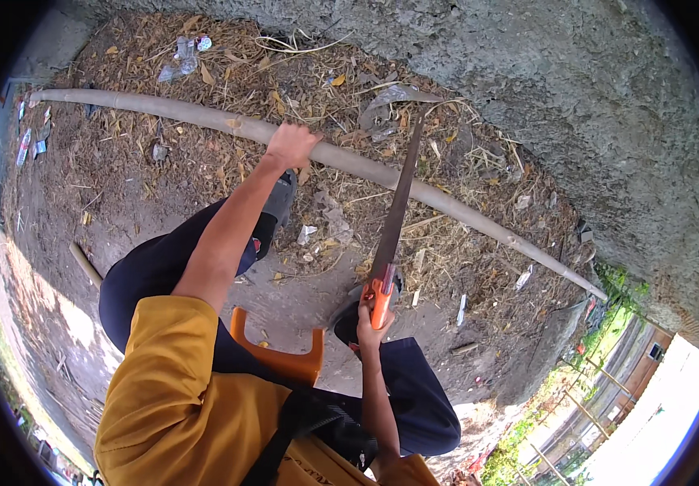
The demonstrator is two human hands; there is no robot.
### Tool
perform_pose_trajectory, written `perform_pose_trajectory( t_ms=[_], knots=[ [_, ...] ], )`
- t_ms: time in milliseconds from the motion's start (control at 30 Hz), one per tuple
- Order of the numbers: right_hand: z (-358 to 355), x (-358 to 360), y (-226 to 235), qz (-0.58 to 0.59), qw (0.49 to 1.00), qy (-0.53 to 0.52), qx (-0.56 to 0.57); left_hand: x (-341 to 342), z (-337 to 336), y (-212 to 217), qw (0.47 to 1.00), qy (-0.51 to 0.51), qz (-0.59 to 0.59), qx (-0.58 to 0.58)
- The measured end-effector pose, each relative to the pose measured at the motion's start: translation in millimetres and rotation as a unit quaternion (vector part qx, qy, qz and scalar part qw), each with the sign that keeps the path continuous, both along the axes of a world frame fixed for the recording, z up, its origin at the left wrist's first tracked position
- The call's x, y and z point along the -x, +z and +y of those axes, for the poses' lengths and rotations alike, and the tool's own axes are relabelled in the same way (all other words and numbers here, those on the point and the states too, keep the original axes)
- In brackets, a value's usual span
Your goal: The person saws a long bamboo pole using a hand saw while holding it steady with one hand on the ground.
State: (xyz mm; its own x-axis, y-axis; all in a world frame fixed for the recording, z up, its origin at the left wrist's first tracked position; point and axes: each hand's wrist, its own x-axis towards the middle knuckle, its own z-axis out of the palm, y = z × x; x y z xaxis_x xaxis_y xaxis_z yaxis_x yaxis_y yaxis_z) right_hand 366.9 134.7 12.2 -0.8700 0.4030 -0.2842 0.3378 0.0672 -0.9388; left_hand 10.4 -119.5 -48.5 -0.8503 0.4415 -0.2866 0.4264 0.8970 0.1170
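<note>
A long, pale bamboo pole (471, 215) runs across the view from the far left to the right, slightly bowed. My left hand (292, 146) is wrapped over it near its middle, just above my left shoe. In my right hand (372, 328) is the orange handle of a handsaw (394, 219), gripped in front of my right shoe. The saw's dark blade points away from me and crosses the pole to the right of my left hand. Whether its teeth have cut into the pole, I cannot tell.
An orange plastic stool (315, 356) shows beneath me between my legs. Dry leaves and straw litter the dirt, with clear plastic scraps (183, 58) at the far left. A rough concrete wall (576, 105) rises behind the pole. A short stick (86, 263) lies left of my knee.
</note>
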Motion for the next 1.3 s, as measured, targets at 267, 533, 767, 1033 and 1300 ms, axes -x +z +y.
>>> perform_pose_trajectory(
  t_ms=[267,533,767,1033,1300],
  knots=[
    [-12.7,4.3,-4.3,0.012,1.0,0.007,-0.001,2.8,3.2,10.8,1.0,-0.004,0.016,-0.011],
    [-21.8,-29.9,-0.8,0.02,1.0,-0.003,-0.013,-3.4,0.1,12.4,1.0,0.003,-0.009,-0.006],
    [4.0,66.1,-0.4,0.01,0.999,0.012,-0.043,9.1,6.9,21.9,1.0,0.005,-0.002,-0.008],
    [-23.9,-16.7,-16.5,0.033,0.995,0.04,-0.088,34.8,6.3,30.7,0.995,-0.028,-0.094,0.003],
    [-13.5,57.3,-25.9,0.031,0.999,0.005,-0.019,46.8,5.9,32.2,0.993,-0.026,-0.115,0.019]
  ],
)
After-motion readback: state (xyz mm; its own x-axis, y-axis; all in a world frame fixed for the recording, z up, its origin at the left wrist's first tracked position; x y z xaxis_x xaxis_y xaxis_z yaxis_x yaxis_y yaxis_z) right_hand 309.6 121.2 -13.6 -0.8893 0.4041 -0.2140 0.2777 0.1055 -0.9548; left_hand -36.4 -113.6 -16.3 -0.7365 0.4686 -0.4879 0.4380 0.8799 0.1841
